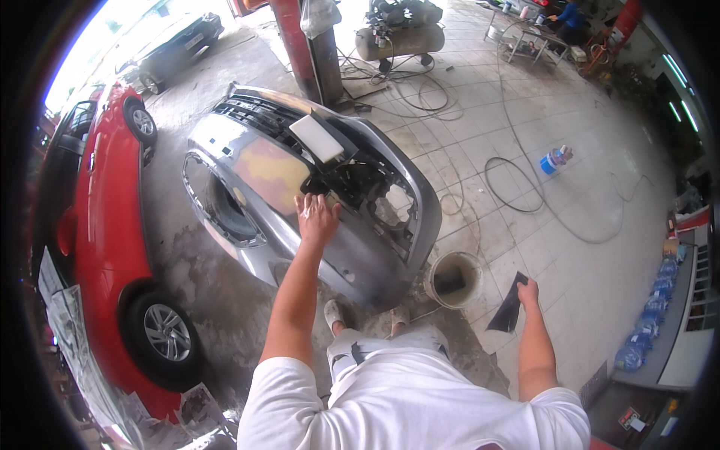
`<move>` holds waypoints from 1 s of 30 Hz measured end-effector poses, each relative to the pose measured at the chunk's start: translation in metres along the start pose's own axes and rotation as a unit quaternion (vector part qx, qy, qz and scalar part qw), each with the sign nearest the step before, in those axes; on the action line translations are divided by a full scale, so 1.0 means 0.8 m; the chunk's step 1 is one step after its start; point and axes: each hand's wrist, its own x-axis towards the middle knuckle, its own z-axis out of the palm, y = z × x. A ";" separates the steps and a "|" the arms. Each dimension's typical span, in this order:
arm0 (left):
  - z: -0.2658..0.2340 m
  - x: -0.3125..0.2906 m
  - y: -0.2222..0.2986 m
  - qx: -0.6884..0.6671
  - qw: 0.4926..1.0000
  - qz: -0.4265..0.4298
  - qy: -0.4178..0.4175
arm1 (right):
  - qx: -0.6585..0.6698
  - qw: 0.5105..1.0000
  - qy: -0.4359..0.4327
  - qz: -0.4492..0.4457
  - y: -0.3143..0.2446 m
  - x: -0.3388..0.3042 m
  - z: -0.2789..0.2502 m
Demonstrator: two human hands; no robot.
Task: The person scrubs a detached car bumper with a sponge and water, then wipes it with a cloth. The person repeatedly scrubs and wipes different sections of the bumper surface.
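In the head view, we see the car bumper cover (367, 264) at the centre of the frame, our left hand (318, 219) seeming to rest on it with fingers spread and grasping nothing, while our right hand (528, 292), right of centre, grips a dark flexible sheet (506, 311), perhaps sandpaper, near the bucket (429, 282). We judge the surface work partway: the lower section looks evenly grey, but the yellow patch (270, 174) above left of our left hand shows uncovered, so smoothing and an even coat probably remain.
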 end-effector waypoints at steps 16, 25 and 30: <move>0.030 -0.212 0.024 -0.119 0.992 -0.045 0.011 | -0.174 0.963 -0.124 -0.163 -0.066 0.125 0.099; 0.042 -0.787 -0.002 -0.114 0.845 -0.506 -0.132 | -0.162 0.899 -0.127 -0.387 -0.250 -0.112 0.167; 0.013 -1.082 0.056 -0.166 0.516 -0.836 -0.085 | 0.032 0.579 -0.566 -0.585 -0.365 -0.504 0.099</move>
